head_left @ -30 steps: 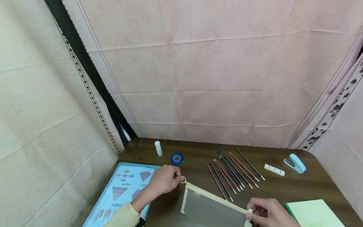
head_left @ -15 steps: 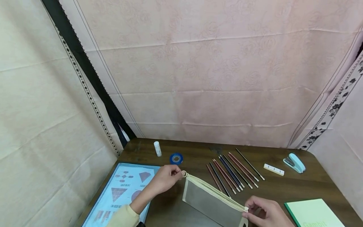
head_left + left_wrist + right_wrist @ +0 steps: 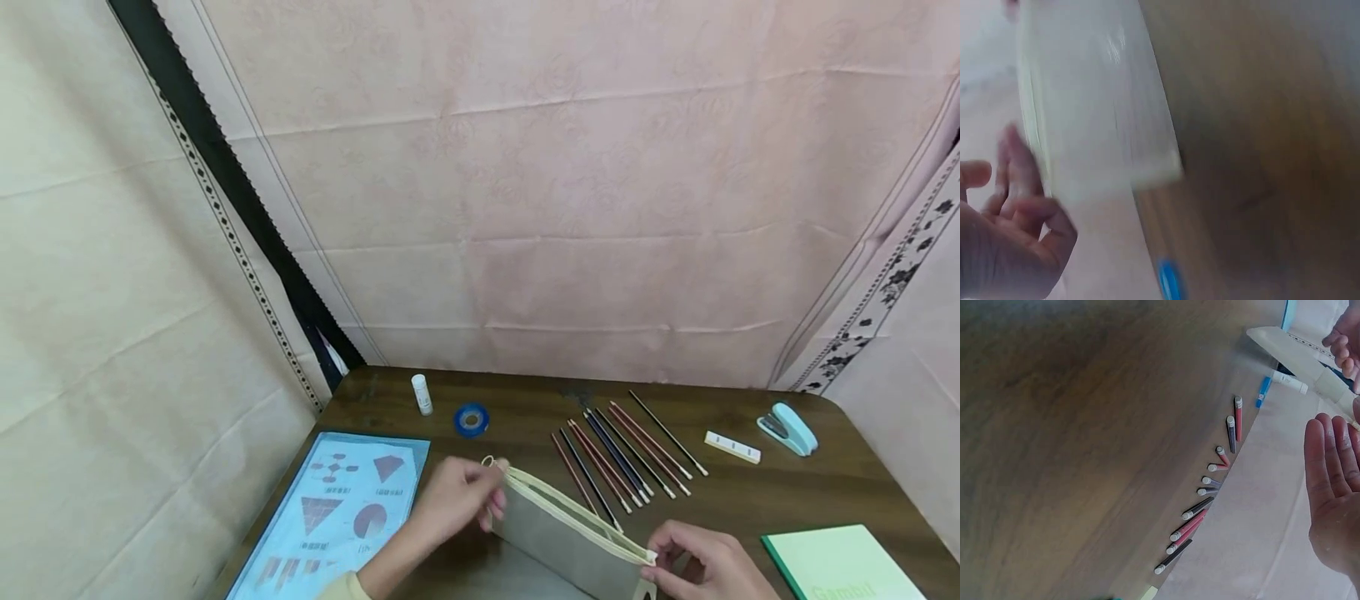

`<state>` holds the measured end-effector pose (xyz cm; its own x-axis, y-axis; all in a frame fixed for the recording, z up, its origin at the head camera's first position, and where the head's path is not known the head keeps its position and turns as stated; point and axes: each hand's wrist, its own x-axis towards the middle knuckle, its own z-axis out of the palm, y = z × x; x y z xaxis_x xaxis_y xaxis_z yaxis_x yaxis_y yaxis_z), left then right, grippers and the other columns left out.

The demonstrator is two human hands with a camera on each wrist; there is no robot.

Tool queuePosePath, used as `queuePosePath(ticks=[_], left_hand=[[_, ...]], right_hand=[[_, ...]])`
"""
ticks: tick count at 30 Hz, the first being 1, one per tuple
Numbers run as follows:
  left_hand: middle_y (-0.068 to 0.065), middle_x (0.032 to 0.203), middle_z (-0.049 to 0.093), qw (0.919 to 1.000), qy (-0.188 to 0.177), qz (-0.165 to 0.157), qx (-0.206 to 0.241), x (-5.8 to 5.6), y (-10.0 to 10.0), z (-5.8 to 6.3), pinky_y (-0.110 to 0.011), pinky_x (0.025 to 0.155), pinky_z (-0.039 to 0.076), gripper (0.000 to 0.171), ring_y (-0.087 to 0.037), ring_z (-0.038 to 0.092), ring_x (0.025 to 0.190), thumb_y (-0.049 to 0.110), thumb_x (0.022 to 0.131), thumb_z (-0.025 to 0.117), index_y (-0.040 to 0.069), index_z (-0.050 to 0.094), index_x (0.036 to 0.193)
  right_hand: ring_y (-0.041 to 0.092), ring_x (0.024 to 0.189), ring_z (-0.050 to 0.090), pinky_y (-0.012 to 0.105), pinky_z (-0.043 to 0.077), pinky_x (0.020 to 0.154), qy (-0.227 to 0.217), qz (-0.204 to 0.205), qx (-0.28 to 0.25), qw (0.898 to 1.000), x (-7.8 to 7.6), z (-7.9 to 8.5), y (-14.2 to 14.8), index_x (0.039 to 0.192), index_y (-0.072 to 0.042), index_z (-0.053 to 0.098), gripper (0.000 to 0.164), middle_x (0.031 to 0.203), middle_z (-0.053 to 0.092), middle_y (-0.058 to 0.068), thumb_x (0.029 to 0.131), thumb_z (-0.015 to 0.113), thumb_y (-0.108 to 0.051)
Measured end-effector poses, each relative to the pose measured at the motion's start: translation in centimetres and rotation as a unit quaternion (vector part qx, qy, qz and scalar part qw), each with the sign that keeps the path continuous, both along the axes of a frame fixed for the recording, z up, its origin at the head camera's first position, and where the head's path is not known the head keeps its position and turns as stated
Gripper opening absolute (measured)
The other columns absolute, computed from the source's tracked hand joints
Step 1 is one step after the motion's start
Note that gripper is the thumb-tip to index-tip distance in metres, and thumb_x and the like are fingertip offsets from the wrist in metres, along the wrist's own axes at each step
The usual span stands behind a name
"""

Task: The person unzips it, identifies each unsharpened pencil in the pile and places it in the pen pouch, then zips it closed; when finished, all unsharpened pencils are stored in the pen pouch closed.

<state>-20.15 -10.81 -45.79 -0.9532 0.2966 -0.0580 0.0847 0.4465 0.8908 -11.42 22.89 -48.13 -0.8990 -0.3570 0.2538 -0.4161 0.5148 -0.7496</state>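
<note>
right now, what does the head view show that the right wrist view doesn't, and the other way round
Only the head view shows the green notebook and the printed charts. Only the right wrist view shows the palm side of the right hand. Both show the pouch, the pencils, the blue tape roll, the white tube, the left hand and the right hand itself.

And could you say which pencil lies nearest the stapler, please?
The black pencil at the row's right end; all others lie left of it, farther from the light-blue stapler.
</note>
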Motion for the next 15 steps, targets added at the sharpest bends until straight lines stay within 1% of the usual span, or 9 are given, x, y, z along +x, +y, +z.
queuePosePath(ticks=[1,3,4,6,7,9,11,13,15], left_hand=[[-0.001,0.064,0.071,0.9991,-0.026,-0.026,0.020,0.6,0.6,0.0,-0.033,0.062,0.056,0.054,-0.021,0.065,0.048,0.058,0.092,0.052,0.012,0.072,0.071],[-0.003,0.067,0.073,0.9946,-0.065,-0.070,0.040,1.6,2.0,-0.1,-0.032,0.076,0.057,0.053,-0.024,0.068,0.051,0.055,0.093,0.051,0.011,0.074,0.075],[-0.005,0.068,0.073,0.9920,-0.079,-0.086,0.049,2.0,2.5,-0.3,-0.031,0.078,0.057,0.053,-0.024,0.068,0.052,0.055,0.094,0.050,0.011,0.075,0.076],[-0.005,0.068,0.074,0.9881,-0.105,-0.099,0.053,2.5,3.5,-0.6,-0.028,0.063,0.054,0.058,-0.021,0.068,0.051,0.057,0.094,0.047,0.010,0.076,0.077],[-0.006,0.068,0.074,0.9859,-0.121,-0.099,0.061,2.7,3.9,-0.8,-0.027,0.054,0.051,0.059,-0.019,0.068,0.051,0.058,0.094,0.046,0.009,0.076,0.078],[-0.008,0.069,0.074,0.9821,-0.146,-0.093,0.073,3.0,4.4,-1.3,-0.024,0.040,0.037,0.062,-0.016,0.067,0.050,0.059,0.094,0.045,0.008,0.076,0.079],[-0.010,0.070,0.074,0.9786,-0.168,-0.086,0.082,3.1,4.6,-1.6,-0.023,0.036,0.026,0.063,-0.014,0.067,0.050,0.060,0.094,0.044,0.007,0.076,0.079],[-0.011,0.070,0.074,0.9762,-0.179,-0.080,0.092,3.2,4.8,-1.8,-0.022,0.036,0.029,0.060,-0.014,0.068,0.051,0.057,0.095,0.045,0.007,0.075,0.079],[-0.012,0.071,0.074,0.9756,-0.182,-0.078,0.096,3.1,5.0,-1.9,-0.021,0.038,0.031,0.055,-0.015,0.068,0.052,0.051,0.096,0.047,0.007,0.075,0.080]], right_hand=[[-0.003,0.064,0.057,0.021,0.050,0.049,-0.009,-0.001,0.000,1.000,0.1,0.1,0.0,0.089,-0.026,0.060,0.012,0.075,0.061,-0.017,0.086,0.072,-0.027],[-0.002,0.065,0.058,0.022,0.051,0.049,-0.011,-0.003,0.000,1.000,0.4,0.1,-0.1,0.089,-0.026,0.060,0.012,0.075,0.061,-0.017,0.086,0.072,-0.027],[-0.002,0.065,0.058,0.022,0.051,0.049,-0.010,-0.002,0.000,1.000,0.4,0.0,-0.1,0.089,-0.027,0.060,0.012,0.075,0.061,-0.017,0.086,0.071,-0.026],[-0.003,0.065,0.058,0.021,0.051,0.049,0.001,0.007,-0.003,1.000,0.5,-0.1,-0.2,0.090,-0.027,0.060,0.012,0.076,0.060,-0.017,0.086,0.071,-0.025],[-0.003,0.066,0.058,0.021,0.051,0.049,0.007,0.014,-0.005,1.000,0.5,-0.2,-0.2,0.091,-0.027,0.060,0.012,0.077,0.060,-0.018,0.087,0.071,-0.024],[-0.004,0.067,0.057,0.020,0.050,0.049,0.027,0.027,-0.006,0.999,0.4,-0.4,-0.4,0.092,-0.028,0.060,0.013,0.078,0.060,-0.018,0.087,0.071,-0.023],[-0.005,0.067,0.057,0.019,0.050,0.049,0.049,0.035,-0.008,0.998,0.4,-0.6,-0.7,0.092,-0.029,0.060,0.015,0.079,0.060,-0.019,0.086,0.071,-0.021],[-0.006,0.068,0.056,0.019,0.049,0.048,0.070,0.038,-0.009,0.997,0.5,-0.7,-0.8,0.092,-0.030,0.060,0.017,0.079,0.059,-0.020,0.086,0.072,-0.020],[-0.006,0.068,0.056,0.019,0.048,0.048,0.080,0.037,-0.009,0.996,0.7,-0.8,-0.9,0.092,-0.030,0.060,0.018,0.079,0.059,-0.020,0.085,0.073,-0.018]])
